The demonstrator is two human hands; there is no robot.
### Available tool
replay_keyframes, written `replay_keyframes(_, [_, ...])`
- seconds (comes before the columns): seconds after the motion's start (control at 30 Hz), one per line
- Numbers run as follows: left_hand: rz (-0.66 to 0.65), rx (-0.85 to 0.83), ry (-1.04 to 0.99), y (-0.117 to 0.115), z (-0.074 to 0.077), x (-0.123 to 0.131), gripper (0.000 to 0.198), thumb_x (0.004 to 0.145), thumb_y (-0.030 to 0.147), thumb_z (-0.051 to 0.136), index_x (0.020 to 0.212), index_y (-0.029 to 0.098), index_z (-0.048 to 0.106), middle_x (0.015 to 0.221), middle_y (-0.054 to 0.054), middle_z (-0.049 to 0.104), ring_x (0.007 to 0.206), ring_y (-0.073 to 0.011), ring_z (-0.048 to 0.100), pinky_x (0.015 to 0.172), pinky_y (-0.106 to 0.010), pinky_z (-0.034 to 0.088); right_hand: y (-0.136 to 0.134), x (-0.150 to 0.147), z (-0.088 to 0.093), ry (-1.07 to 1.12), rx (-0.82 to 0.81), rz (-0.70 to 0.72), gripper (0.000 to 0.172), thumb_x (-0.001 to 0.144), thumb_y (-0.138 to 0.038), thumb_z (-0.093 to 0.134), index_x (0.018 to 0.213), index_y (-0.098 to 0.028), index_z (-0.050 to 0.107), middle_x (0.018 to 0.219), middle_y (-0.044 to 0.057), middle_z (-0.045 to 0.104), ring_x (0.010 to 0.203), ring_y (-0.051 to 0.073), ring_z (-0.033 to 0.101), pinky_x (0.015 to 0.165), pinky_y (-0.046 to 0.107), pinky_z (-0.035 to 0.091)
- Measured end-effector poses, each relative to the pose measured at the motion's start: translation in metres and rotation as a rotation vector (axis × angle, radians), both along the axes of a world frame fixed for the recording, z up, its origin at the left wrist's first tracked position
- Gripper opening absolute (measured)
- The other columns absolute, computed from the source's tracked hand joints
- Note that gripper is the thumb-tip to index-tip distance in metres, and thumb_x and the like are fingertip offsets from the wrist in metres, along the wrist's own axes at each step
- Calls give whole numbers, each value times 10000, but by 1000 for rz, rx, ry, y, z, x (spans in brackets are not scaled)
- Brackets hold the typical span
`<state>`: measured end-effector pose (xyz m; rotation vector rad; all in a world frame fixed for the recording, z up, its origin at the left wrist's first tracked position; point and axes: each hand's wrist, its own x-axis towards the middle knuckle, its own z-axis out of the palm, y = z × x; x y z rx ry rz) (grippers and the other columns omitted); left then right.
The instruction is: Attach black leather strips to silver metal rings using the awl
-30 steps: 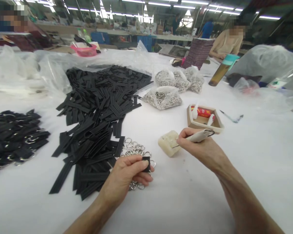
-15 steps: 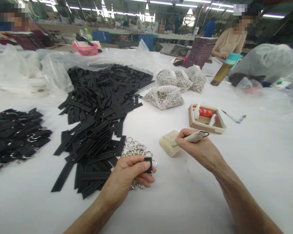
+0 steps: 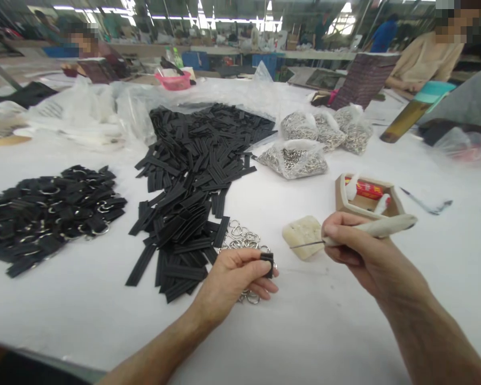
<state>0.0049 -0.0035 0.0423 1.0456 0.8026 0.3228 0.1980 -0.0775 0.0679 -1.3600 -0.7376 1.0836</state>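
Between the thumb and fingers of my left hand (image 3: 240, 280) is a folded black strap (image 3: 266, 265), with a metal ring partly showing at its right edge. Loose metal D-rings (image 3: 240, 235) lie behind and beneath that hand. My right hand (image 3: 355, 246) is closed around an awl (image 3: 388, 225) with a pale, thick handle. Its thin metal shaft points left, in front of a yellowish waxy block (image 3: 300, 230); whether the tip touches the block I cannot tell. A large pile of flat black straps (image 3: 184, 208) spreads left of my left hand.
Folded straps with rings (image 3: 52, 208) are heaped at the left. Clear bags of metal rings (image 3: 292, 160) lie farther back. A small cardboard tray (image 3: 396, 206) with red and white tubes sits behind my right hand. A bottle (image 3: 412, 115) leans at the right; co-workers sit beyond.
The view has turned left, so things appear farther right. My right hand has drawn back from the waxy block, and the awl's thin shaft now shows. My left hand keeps the folded strap.
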Motion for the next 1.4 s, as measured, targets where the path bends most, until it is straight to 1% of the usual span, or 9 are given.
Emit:
replay_keyframes(0.07, [-4,6,-4,0,0,0,143,756,198,588,744,81,669,708,-62,682,557,-119,632,536,-189,524,1,-11,-1,73,21,32,200,722,-260,626,593,-146,523,487,-48,375,449,48,262,399,203,133])
replay_keyframes(0.2, [-12,18,-14,-1,0,0,120,756,191,587,758,98,662,769,-62,689,591,-124,639,545,-195,527,4,-24,-5,70,21,48,221,724,-256,632,579,-141,513,503,-45,393,466,48,280,404,199,152])
replay_keyframes(0.57, [-35,17,-18,-2,0,0,116,760,195,579,738,108,653,766,-56,689,590,-123,639,549,-194,526,3,-27,-12,54,8,108,220,739,-249,621,584,-140,509,500,-51,402,470,46,293,415,199,173])
replay_keyframes(0.77, [-40,17,-9,-2,0,-1,137,767,202,573,721,100,652,614,-41,669,539,-113,626,536,-179,514,4,-28,-13,39,-9,122,219,740,-246,610,579,-143,502,495,-53,391,466,47,285,413,203,170])
replay_keyframes(0.97, [-73,13,-5,-2,-4,-2,182,771,241,568,702,97,657,562,-49,659,515,-126,623,514,-195,506,5,-28,-16,-2,-25,124,219,734,-257,606,572,-150,507,490,-49,394,465,56,292,417,210,179])
replay_keyframes(1.13, [-64,14,-6,-2,-4,-2,187,771,237,558,690,97,652,529,-47,650,488,-121,613,506,-195,499,2,-30,-17,-103,5,57,230,717,-278,634,565,-155,515,497,-44,408,479,67,317,427,214,202])
replay_keyframes(1.27, [-34,12,-8,-2,-4,-3,196,766,237,558,671,91,647,516,-44,642,455,-113,596,476,-186,484,0,-25,-8,-67,145,-64,211,725,-264,622,566,-160,530,503,-38,419,480,70,333,417,203,226])
replay_keyframes(1.33, [-24,28,-6,-2,-4,-3,203,769,240,554,668,92,648,499,-42,634,446,-109,589,470,-181,475,-2,-24,-3,-72,206,-149,162,723,-265,630,606,-171,568,523,-29,461,482,74,370,409,196,253])
replay_keyframes(1.4, [-16,57,-5,-2,-5,-4,211,775,243,547,666,95,651,485,-40,628,437,-104,581,468,-174,461,-5,-27,-2,-156,209,-214,102,717,-283,657,693,-192,616,552,-19,519,470,81,400,391,197,271])
